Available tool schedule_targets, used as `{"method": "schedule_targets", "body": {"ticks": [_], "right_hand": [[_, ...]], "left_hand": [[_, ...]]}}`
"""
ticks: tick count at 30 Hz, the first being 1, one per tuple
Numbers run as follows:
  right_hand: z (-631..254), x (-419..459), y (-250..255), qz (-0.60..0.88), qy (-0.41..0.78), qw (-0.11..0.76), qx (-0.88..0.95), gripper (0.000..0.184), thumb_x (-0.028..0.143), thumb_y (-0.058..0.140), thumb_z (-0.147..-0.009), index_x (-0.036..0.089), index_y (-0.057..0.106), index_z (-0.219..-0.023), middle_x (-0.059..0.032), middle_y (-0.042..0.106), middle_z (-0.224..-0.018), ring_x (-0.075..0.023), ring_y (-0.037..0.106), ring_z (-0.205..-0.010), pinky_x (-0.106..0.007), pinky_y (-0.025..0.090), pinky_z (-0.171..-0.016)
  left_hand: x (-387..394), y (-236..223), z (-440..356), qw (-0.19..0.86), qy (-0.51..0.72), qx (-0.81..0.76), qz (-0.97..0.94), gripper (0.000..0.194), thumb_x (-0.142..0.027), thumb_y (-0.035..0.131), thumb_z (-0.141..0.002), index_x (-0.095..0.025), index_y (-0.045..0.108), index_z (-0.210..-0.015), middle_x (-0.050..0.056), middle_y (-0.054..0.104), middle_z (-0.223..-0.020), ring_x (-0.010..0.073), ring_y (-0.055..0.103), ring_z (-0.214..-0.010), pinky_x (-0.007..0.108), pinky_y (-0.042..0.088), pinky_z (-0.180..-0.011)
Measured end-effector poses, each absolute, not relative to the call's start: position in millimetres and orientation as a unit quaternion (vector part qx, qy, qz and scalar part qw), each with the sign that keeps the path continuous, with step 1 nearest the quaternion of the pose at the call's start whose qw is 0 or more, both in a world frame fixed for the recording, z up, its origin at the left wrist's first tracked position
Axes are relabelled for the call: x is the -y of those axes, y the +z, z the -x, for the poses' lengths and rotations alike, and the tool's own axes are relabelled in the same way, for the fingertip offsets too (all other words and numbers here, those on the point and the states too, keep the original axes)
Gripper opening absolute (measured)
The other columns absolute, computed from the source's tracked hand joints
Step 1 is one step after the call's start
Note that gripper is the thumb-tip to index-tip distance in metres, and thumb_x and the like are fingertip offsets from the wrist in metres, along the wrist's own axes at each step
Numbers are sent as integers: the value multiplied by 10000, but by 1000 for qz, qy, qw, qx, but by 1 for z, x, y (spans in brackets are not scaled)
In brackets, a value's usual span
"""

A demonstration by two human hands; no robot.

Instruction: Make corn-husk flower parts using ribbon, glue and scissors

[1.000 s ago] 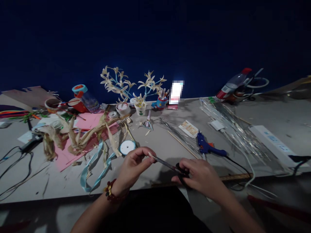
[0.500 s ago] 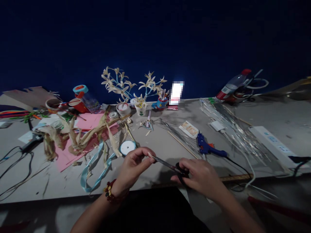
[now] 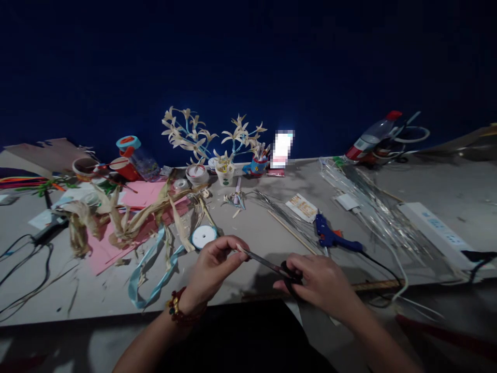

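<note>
My right hand (image 3: 320, 282) grips the black handles of a pair of scissors (image 3: 272, 266), whose blades point left toward my left hand (image 3: 212, 268). That hand, with a beaded bracelet on its wrist, pinches a small pale strip at the blade tips. Both hands hover over the near edge of the grey table (image 3: 252, 233). A white ribbon spool (image 3: 203, 236) lies just beyond my left hand, with a light blue ribbon (image 3: 149, 269) trailing to its left.
Dried husk strips (image 3: 128, 215) lie on pink paper (image 3: 116, 233) at left. A blue glue gun (image 3: 334, 237) lies to the right, beside thin wires (image 3: 373, 207) and a white power strip (image 3: 438, 230). Husk flowers in small cups (image 3: 212, 140) stand at the back. Black cables (image 3: 23, 264) run far left.
</note>
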State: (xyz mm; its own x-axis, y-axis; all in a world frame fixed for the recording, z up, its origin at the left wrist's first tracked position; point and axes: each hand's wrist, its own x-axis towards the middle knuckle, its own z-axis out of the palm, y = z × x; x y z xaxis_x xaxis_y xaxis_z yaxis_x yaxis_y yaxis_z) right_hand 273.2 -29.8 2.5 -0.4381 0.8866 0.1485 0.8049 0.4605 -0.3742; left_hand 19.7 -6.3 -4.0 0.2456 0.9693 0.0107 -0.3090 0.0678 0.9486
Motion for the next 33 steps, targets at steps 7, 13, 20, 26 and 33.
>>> {"method": "schedule_targets", "body": {"ticks": [7, 13, 20, 26, 33], "right_hand": [[-273, 28, 5, 521, 173, 165, 819, 421, 587, 683, -852, 221, 567, -678, 25, 635, -568, -146, 581, -511, -255, 300, -506], [-271, 25, 15, 526, 225, 129, 810, 401, 539, 802, -759, 219, 568, -700, 47, 648, -595, -143, 597, -554, -243, 305, -528], [-268, 22, 18, 515, 176, 117, 831, 398, 584, 791, -749, 223, 622, -733, 25, 676, -607, -178, 637, -572, -267, 296, -535], [-266, 20, 16, 497, 161, 142, 841, 411, 617, 735, -796, 224, 628, -744, 12, 687, -611, -173, 647, -559, -269, 310, -534], [-266, 19, 14, 493, 137, 138, 848, 431, 641, 705, -814, 223, 628, -743, 18, 683, -603, -172, 647, -547, -271, 301, -524]], "left_hand": [[5, -6, -19, 630, 488, -368, -479, 111, -248, 768, -850, -168, 692, -845, 40, 711, -856, 144, 619, -804, 247, 485, -761], [5, 1, -19, 580, 467, -388, -543, 111, -258, 735, -870, -168, 678, -839, 58, 719, -868, 172, 645, -832, 282, 495, -795], [4, 7, -18, 502, 445, -398, -626, 81, -201, 677, -883, -177, 657, -808, 52, 729, -862, 174, 659, -824, 288, 485, -801], [5, 10, -19, 498, 429, -402, -637, 74, -208, 670, -884, -167, 680, -822, 57, 726, -850, 173, 654, -803, 285, 479, -786], [4, 12, -18, 501, 432, -399, -635, 107, -248, 682, -887, -164, 683, -821, 61, 726, -838, 175, 651, -798, 289, 483, -787]]}}
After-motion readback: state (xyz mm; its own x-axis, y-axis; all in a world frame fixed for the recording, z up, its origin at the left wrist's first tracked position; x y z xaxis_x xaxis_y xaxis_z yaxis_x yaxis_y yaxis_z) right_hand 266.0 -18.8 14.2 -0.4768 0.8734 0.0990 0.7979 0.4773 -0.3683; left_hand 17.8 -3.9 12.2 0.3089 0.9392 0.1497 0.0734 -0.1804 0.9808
